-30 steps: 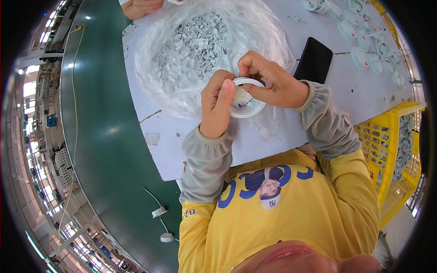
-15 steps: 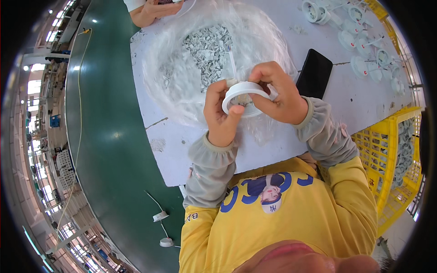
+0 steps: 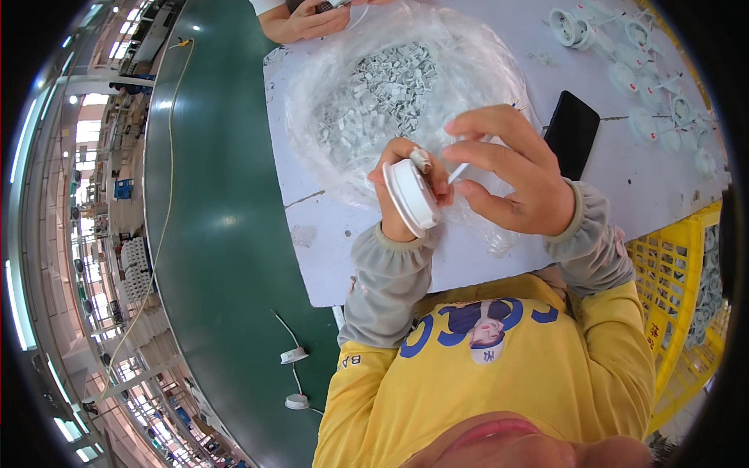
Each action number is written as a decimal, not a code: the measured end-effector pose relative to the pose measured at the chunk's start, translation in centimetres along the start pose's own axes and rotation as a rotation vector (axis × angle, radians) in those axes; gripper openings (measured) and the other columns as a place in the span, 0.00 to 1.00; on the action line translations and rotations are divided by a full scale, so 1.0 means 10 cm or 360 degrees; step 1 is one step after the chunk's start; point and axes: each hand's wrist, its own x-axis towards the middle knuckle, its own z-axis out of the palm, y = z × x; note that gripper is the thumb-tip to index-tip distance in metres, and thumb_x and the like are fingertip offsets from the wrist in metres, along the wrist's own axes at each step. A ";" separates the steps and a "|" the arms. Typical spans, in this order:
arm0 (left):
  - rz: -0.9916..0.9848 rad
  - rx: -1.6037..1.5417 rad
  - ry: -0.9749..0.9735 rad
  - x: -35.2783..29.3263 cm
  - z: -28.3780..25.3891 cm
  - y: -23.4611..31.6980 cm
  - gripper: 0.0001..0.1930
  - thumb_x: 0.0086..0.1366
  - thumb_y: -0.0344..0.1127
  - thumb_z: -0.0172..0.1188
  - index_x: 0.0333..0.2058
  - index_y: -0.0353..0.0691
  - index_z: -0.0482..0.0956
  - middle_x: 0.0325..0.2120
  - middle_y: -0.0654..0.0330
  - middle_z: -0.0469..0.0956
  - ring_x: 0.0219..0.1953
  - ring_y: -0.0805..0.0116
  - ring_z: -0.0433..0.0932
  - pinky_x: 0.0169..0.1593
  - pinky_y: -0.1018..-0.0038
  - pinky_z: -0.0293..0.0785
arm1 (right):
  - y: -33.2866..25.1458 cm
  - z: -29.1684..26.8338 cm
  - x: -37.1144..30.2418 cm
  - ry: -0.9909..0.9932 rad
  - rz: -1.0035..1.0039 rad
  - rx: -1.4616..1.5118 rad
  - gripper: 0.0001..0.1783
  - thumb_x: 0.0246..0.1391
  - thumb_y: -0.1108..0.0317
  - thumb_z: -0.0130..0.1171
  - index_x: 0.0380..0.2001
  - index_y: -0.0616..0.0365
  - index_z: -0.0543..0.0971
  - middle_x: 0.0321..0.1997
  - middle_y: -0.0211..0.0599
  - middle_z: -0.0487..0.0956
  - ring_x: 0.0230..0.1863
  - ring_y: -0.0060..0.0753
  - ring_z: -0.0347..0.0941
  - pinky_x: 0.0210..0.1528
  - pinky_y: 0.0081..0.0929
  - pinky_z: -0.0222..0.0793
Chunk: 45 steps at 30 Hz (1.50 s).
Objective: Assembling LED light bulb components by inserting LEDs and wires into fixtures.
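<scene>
My left hand (image 3: 391, 212) is closed around a round white lamp housing (image 3: 413, 195), tilted on its side with its flange toward the left. A whitish wrap (image 3: 421, 161) covers a finger of that hand. From the housing a short white cable (image 3: 459, 173) sticks out to the right. Beside the cable, my right hand (image 3: 519, 175) has its thumb and fingers spread apart. Whether a fingertip touches the cable is hard to tell. Behind both hands, a clear plastic bag (image 3: 312, 156) lies open around many small pale grey-white parts (image 3: 394, 82).
A black phone (image 3: 572, 132) lies right of my right hand. Several white lamp housings (image 3: 624, 78) with leads spread over the far right. A yellow crate (image 3: 663, 265) stands at the right. Another person's hand (image 3: 312, 23) is at the far edge. Two cabled lamps (image 3: 294, 356) sit on the green surface (image 3: 226, 273).
The housing has turned from facing me to lying sideways in my left hand. My right hand has let go of its rim and opened. The view has shifted slightly.
</scene>
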 end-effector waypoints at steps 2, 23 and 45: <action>-0.0056 0.0495 -0.0116 -0.02 -0.04 -0.01 0.29 0.51 0.62 0.54 0.34 0.39 0.63 0.14 0.58 0.68 0.13 0.74 0.70 0.12 0.83 0.63 | -0.01 0.00 0.00 -0.0056 0.0062 -0.0006 0.19 0.36 0.75 0.58 0.38 0.62 0.74 0.47 0.47 0.70 0.42 0.43 0.69 0.42 0.32 0.65; -0.0467 0.0143 0.0166 0.00 0.07 -0.06 0.16 0.55 0.37 0.57 0.39 0.38 0.64 0.18 0.64 0.70 0.13 0.81 0.67 0.13 0.87 0.62 | 0.16 0.11 -0.16 -0.0211 0.0328 0.0420 0.20 0.28 0.78 0.60 0.33 0.58 0.78 0.38 0.37 0.78 0.41 0.40 0.73 0.49 0.37 0.64; 0.0063 0.0834 0.0222 0.01 -0.04 -0.09 0.11 0.58 0.39 0.54 0.30 0.38 0.66 0.16 0.65 0.68 0.14 0.82 0.65 0.15 0.86 0.61 | 0.08 0.28 -0.23 -0.0196 0.0663 0.0986 0.18 0.37 0.77 0.62 0.34 0.61 0.69 0.52 0.44 0.70 0.60 0.42 0.58 0.51 0.29 0.62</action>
